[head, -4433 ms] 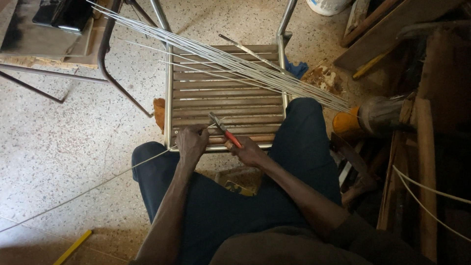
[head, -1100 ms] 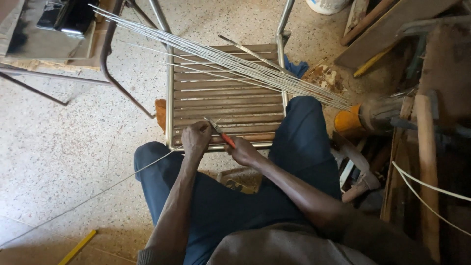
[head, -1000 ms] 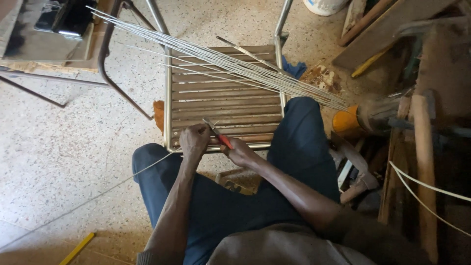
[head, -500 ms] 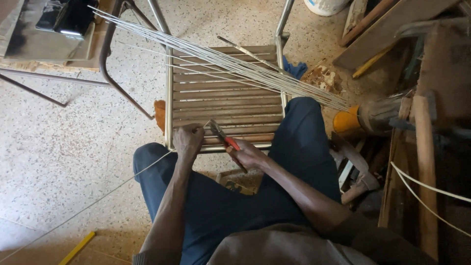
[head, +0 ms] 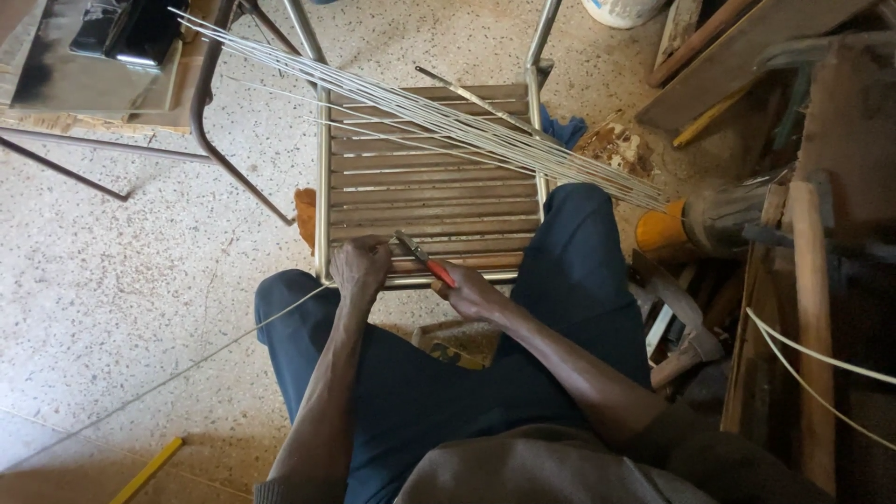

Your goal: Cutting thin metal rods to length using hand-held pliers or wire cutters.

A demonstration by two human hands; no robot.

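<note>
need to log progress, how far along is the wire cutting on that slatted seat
Done: a bundle of straight wire rods lies across the slatted seat. In hand: the left hand grips one long wire at the seat's front edge, and the right hand holds red-handled pliers beside it. Left: that wire trails uncut across the floor; the remaining count is unclear.

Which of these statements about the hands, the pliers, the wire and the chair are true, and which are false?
1. The right hand holds red-handled pliers. True.
2. The left hand lies flat on the floor. False: it is at the front edge of the chair, gripping a long wire.
3. A bundle of rods lies slantwise over the chair. True.
4. The chair seat is padded fabric. False: it is wooden slats in a metal frame.
</note>
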